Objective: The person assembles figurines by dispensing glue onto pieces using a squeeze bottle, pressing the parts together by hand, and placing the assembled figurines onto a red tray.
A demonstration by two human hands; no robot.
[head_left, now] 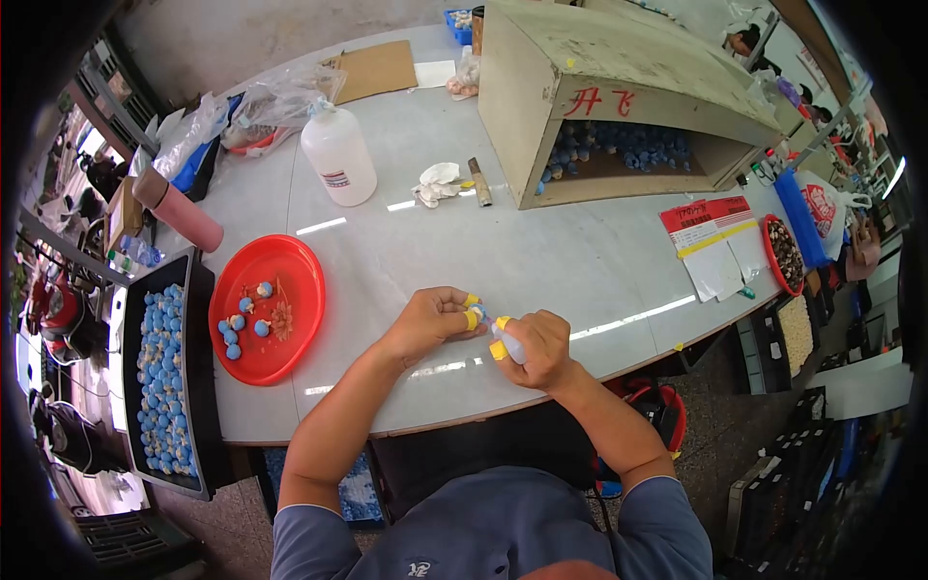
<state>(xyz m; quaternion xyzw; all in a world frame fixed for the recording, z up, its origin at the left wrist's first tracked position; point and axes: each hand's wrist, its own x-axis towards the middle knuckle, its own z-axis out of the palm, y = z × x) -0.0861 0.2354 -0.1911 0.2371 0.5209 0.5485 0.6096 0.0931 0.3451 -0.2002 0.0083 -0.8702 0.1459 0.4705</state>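
Observation:
Over the near middle of the table, my left hand point(432, 321) pinches a small blue-and-white piece point(478, 311) between yellow-wrapped fingertips. My right hand point(537, 350) is closed round a small whitish squeeze bottle point(512, 344), its fingers also wrapped in yellow. The bottle's tip points left and meets or nearly meets the piece; the fingers hide the exact contact. To the left, a red plate point(302, 340) carries several small round blue-and-cream pieces point(262, 329). A black tray point(202, 319) full of similar blue pieces point(164, 387) stands beyond it at the table's left edge.
A large white bottle point(340, 159) and a pink flask point(184, 213) stand at the back left. Crumpled tissue point(439, 184) lies beside a short tube point(479, 184). An open-fronted box point(522, 145) holds blue pieces. Papers point(710, 251) and a red bowl point(779, 253) are at right.

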